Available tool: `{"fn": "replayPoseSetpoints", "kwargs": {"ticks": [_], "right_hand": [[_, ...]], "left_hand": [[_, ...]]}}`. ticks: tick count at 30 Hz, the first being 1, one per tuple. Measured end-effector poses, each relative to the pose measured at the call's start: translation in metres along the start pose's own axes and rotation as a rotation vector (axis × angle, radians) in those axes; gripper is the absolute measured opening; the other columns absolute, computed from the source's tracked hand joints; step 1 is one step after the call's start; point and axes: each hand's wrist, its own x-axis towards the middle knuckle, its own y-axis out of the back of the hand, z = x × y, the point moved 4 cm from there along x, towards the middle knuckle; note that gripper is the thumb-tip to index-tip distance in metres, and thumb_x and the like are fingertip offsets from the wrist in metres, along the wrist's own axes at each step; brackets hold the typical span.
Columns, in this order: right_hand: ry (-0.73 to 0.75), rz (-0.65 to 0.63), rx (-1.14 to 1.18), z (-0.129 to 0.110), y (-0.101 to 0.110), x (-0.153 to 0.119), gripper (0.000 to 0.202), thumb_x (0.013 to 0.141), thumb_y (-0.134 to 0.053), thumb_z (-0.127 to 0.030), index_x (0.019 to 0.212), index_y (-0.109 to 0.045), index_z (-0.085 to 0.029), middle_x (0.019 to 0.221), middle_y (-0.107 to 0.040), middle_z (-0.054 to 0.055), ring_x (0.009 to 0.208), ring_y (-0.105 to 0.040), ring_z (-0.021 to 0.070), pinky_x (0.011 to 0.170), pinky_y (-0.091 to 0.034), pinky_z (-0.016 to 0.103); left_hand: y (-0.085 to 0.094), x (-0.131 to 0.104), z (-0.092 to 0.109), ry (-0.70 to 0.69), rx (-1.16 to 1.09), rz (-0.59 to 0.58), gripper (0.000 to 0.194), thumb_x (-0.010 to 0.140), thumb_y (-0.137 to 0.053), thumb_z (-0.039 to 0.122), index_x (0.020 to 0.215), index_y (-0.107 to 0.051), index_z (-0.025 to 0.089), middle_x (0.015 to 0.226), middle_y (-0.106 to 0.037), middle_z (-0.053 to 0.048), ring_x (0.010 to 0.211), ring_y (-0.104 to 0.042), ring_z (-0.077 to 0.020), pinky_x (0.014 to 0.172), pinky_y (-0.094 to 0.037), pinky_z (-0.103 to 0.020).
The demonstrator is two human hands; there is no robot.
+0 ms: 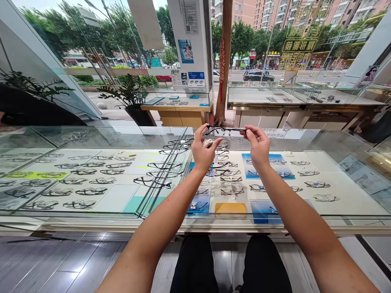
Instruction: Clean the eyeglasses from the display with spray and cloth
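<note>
A pair of eyeglasses [231, 130] with dark upper rims is held up above the glass display counter, between my two hands. My left hand [203, 151] pinches its left end. A small crumpled whitish thing, perhaps a cloth [208, 143], is tucked in that same hand. At the other end, my right hand [259, 147] grips the frame between thumb and fingers. Below the hands, several dark-framed glasses [165, 165] form a row near the middle of the counter; some are partly hidden by my left hand and forearm.
The glass counter [100, 221] spans the view, with rows of eyeglasses [91, 191], blue display cards [269, 166] and a yellow-orange case [231, 210] inside. Beyond stand another glass showcase [259, 95], a wooden post [224, 61], a potted plant [125, 95] and street-facing windows.
</note>
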Motion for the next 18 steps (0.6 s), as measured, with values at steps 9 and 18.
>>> {"fn": "replayPoseSetpoints", "kwargs": {"ticks": [9,18], "right_hand": [[0.338,-0.155,-0.468,-0.027,-0.01,-0.012,0.015,0.101,-0.073,-0.038,0.109,-0.083,-0.03,0.124,-0.082,0.008,0.125,-0.072,0.0304,0.119,-0.051,0.057],[0.129,-0.286,-0.379,0.0,-0.005,0.001,0.013,0.095,-0.074,-0.037,0.09,-0.082,-0.028,0.119,-0.083,0.007,0.122,-0.072,0.031,0.121,-0.046,0.057]], "left_hand": [[-0.003,-0.002,0.011,-0.07,0.122,-0.154,0.075,0.092,-0.083,0.069,0.152,-0.063,0.03,0.143,-0.077,-0.013,0.073,-0.067,-0.0134,0.079,-0.059,-0.032],[-0.007,0.001,0.016,-0.026,0.0,-0.293,0.076,0.089,-0.09,0.061,0.153,-0.062,0.031,0.14,-0.08,-0.012,0.077,-0.071,-0.0143,0.073,-0.059,-0.029]]}}
